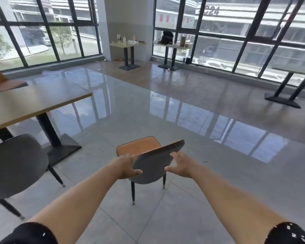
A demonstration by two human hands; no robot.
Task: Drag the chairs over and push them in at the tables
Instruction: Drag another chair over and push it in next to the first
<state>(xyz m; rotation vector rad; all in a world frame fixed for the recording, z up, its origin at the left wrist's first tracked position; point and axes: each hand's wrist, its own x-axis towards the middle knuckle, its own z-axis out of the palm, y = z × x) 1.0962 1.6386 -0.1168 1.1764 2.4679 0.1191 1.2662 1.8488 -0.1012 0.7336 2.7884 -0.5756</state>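
Note:
A chair with an orange seat and a grey back [153, 164] stands on the tiled floor in front of me, its back toward me. My left hand [126, 167] grips the left edge of the backrest, thumb on the rear face. My right hand [180, 165] holds the right edge of the same backrest. A long wooden table [30, 103] on a black pedestal stands to the left. A second grey-backed chair [14, 166] sits at that table's near side. An orange chair [2, 81] shows at the table's far left side.
Two small tables [128, 44] with bottles and a black bag stand by the far windows. Another table [292, 71] on a black base is at the right. Glossy open floor lies between them. Small litter lies near the far wall.

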